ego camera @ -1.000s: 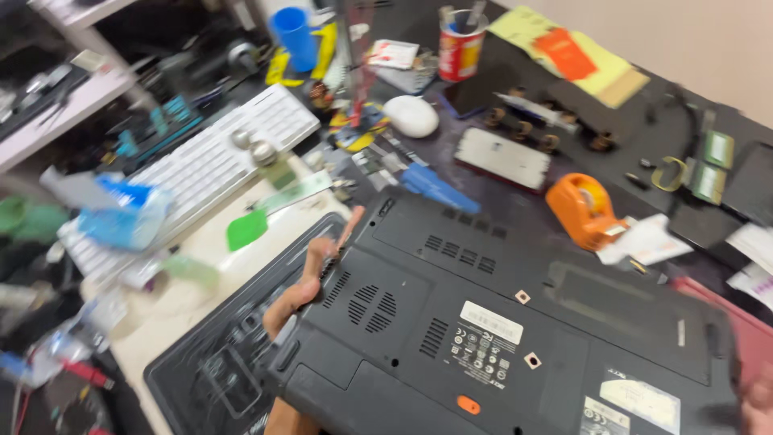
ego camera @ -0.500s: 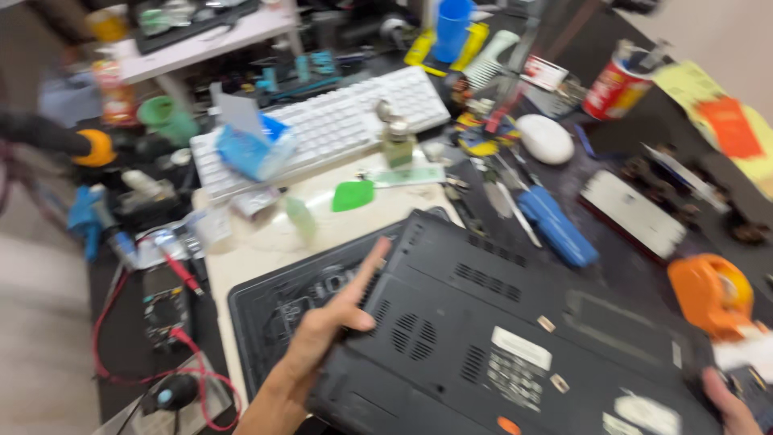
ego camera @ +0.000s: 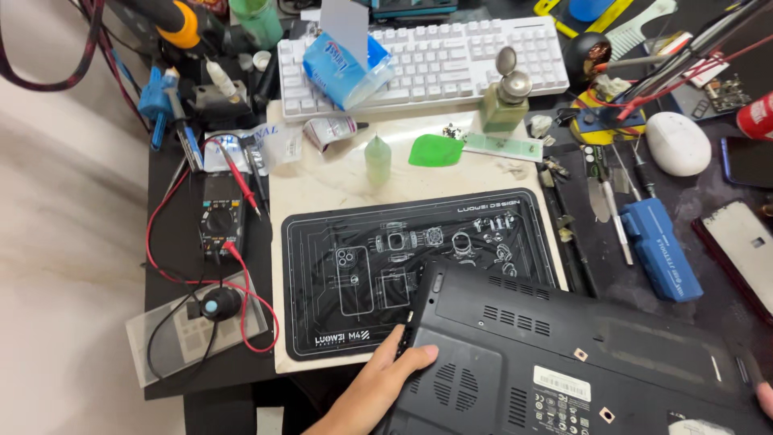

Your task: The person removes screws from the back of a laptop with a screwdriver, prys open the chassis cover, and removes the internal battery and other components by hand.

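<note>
Laptop (ego camera: 580,354) slid lower-right off black mat (ego camera: 362,266) on counter (ego camera: 322,181), left hand (ego camera: 386,374) grip clamped on its corner, right hand (ego camera: 763,396) grip unclear.

Left hand (ego camera: 386,379) enters from the bottom edge, centre-left of frame, forearm angled up and right. Thumb lies flat, pointing right; fingers curl out of sight beneath. Grip closed. Right hand (ego camera: 763,396): only a fingertip shows at the lower right edge; grip not determinable.

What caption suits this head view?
Left hand grips an upturned black laptop over a black printed repair mat on a cluttered workbench.
</note>
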